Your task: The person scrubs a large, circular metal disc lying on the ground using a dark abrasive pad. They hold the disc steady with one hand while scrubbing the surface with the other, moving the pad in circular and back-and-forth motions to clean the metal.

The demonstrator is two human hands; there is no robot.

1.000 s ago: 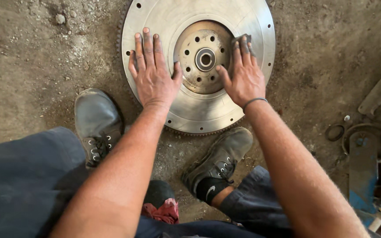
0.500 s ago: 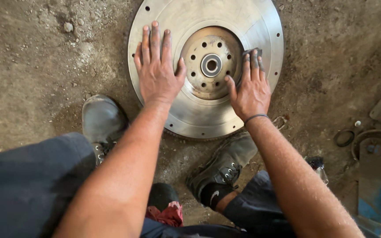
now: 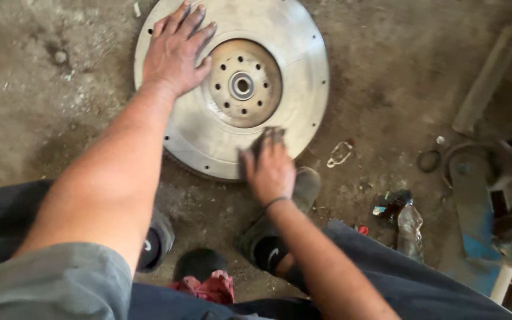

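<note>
Steel disc: flywheel (image 3: 303, 65) lies flat on the dirt floor (image 3: 37, 118) at top centre; toothed rim; small holes near its edge; a rusty recessed middle with a ring of bolt holes around a bearing (image 3: 242, 85)
Far left: bare floor with a few pebbles; grey sleeve at the bottom corner
Left hand (image 3: 173, 50): flat on the flywheel's upper-left face, palm down; fingers (image 3: 192, 21) spread wide and straight, closed on nothing; thumb tip close to the edge of the rusty middle
Left shoe (image 3: 152, 240): dark, mostly hidden under the left forearm, below the flywheel
Rag (image 3: 208, 287): red cloth at the bottom between the knees
Right hand (image 3: 271, 169): blurred, on the flywheel's lower edge, well apart from the left hand; fingers lie together, pressing a small dark pad (image 3: 271, 135) down on the metal, held under the fingertips rather than gripped; thin band at the wrist
Right shoe (image 3: 306, 186): grey, just below the flywheel's rim, partly covered by the right hand
Small clear piece (image 3: 340, 153): on the floor just right of the flywheel
Bottle (image 3: 409, 228): clear plastic, lying on the floor right of the right knee; dark scrap beside it
Ring (image 3: 428, 160): dark, on the floor further right
Far right: blue metal part (image 3: 472, 207) and a grey bar (image 3: 487, 80)
</note>
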